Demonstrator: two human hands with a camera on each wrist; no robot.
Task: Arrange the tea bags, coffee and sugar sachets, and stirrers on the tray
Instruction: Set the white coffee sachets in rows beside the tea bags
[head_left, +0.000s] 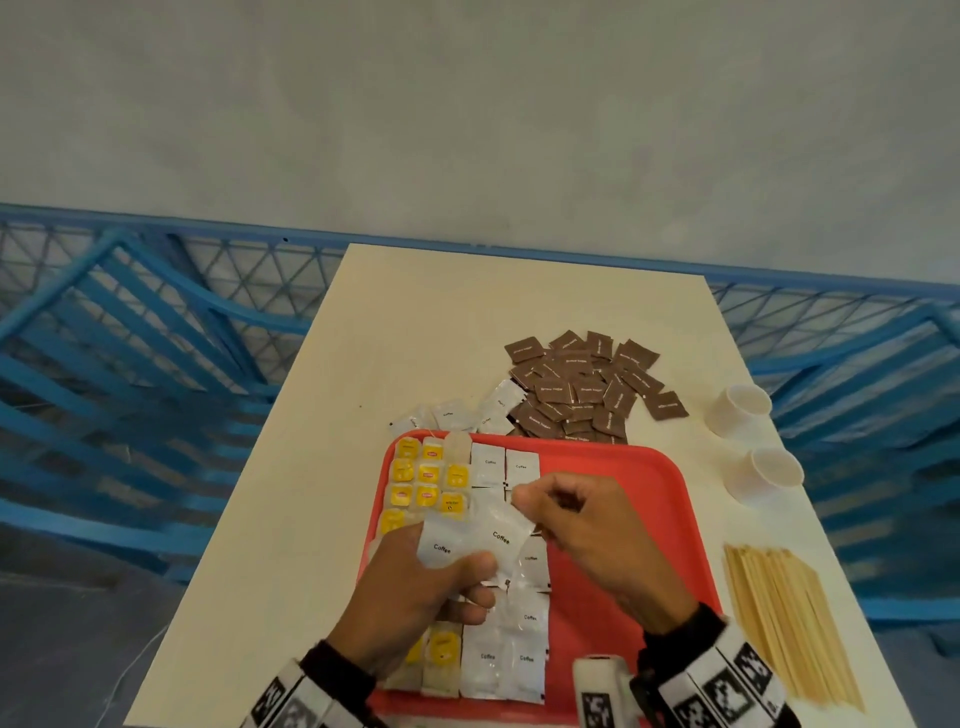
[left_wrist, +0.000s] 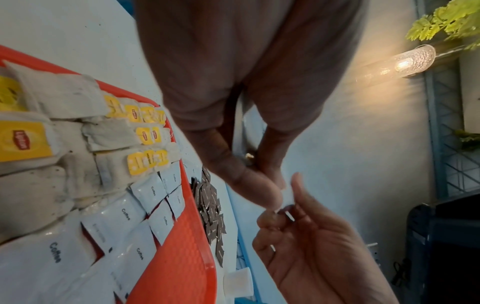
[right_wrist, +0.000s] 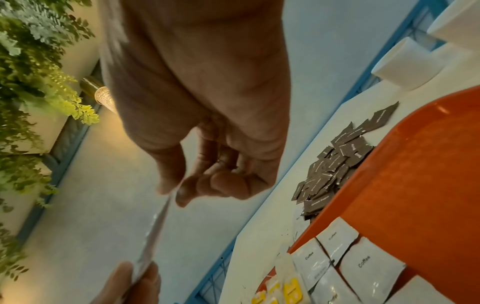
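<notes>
Over the red tray (head_left: 623, 483) my left hand (head_left: 467, 571) grips a few white coffee sachets (head_left: 441, 545). My right hand (head_left: 524, 501) pinches the top corner of the front sachet (head_left: 501, 535); the right wrist view shows that sachet (right_wrist: 155, 230) edge-on between my right hand (right_wrist: 174, 191) and the left fingers (right_wrist: 135, 281). Yellow-tagged tea bags (head_left: 415, 478) fill the tray's left columns and coffee sachets (head_left: 504, 467) lie in rows beside them. Brown sugar sachets (head_left: 582, 389) are piled behind the tray. Wooden stirrers (head_left: 789, 623) lie on the table to its right.
Two white paper cups (head_left: 737, 410) (head_left: 769, 473) stand right of the tray. A few loose white sachets (head_left: 452, 413) lie just behind its far edge. The tray's right half (head_left: 639, 519) is bare red. Blue railing (head_left: 156, 338) surrounds the cream table (head_left: 467, 312).
</notes>
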